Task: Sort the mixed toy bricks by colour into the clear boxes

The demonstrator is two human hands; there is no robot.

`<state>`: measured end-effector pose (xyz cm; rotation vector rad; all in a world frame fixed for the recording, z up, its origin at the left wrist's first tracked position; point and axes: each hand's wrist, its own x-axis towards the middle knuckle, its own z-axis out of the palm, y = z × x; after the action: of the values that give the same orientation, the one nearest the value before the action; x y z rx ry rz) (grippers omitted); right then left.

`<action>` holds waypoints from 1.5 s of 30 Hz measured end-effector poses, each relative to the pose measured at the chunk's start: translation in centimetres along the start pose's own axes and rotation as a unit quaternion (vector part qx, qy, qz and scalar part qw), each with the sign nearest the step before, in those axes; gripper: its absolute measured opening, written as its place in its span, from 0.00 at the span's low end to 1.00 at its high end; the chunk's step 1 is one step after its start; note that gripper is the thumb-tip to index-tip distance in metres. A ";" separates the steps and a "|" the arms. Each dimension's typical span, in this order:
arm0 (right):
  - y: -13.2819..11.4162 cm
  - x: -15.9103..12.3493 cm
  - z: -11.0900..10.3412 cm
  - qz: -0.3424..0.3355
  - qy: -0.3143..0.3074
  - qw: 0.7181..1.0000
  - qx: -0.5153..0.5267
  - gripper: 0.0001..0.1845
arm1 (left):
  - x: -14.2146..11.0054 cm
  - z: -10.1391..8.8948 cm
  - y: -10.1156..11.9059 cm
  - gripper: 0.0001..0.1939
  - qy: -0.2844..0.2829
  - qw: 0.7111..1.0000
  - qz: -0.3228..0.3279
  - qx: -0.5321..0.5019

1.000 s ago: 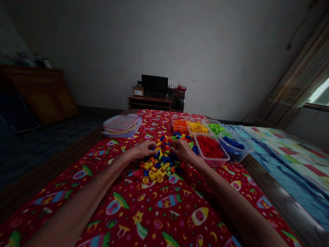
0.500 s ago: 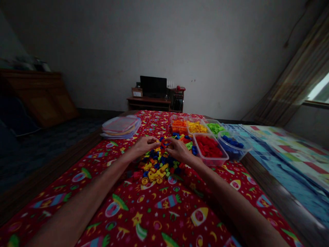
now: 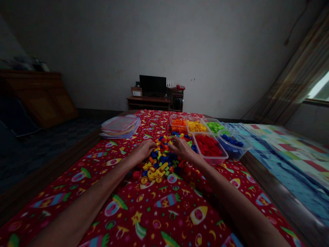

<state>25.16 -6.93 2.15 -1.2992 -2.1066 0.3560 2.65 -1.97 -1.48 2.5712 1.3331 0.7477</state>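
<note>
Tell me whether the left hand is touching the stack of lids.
Apart: the head view shows a strip of red patterned cloth between the left hand and the stack of lids.

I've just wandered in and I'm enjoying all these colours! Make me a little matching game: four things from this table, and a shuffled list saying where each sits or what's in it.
1. Round tub
2. Stack of plastic lids
3. Front rectangular tub
4. Loose heap of toy building pieces

A. Contains red pieces
B. Mixed colours, on the red tablecloth
C. Contains blue pieces
D. Left side of the table

Pairs: 1-C, 2-D, 3-A, 4-B
</note>
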 end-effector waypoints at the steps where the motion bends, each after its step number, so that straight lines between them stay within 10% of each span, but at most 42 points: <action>1: -0.1 0.0 -0.1 0.003 -0.007 1.000 -0.008 0.10 | 0.0 0.3 -0.4 0.12 -0.005 1.000 -0.001 0.000; 22: -0.3 0.9 1.1 0.125 -0.073 0.954 0.264 0.19 | 0.7 -0.8 5.5 0.12 0.065 0.979 -0.041 -0.191; 29: -0.7 0.8 0.6 0.129 -0.073 0.935 0.323 0.06 | 0.8 -0.6 5.8 0.15 0.033 0.952 -0.021 -0.304; 40: 3.7 3.5 -6.1 0.120 0.032 0.991 0.050 0.08 | 0.2 -1.2 0.4 0.12 0.111 0.975 -0.136 -0.139; 45: 7.1 7.1 -10.9 0.162 0.039 0.967 -0.195 0.11 | -0.3 -0.2 -1.7 0.15 0.085 0.969 -0.183 -0.144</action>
<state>34.88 1.58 9.39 -1.8632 -1.9582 0.0186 1.16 -1.23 -2.07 2.0014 1.5557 1.0170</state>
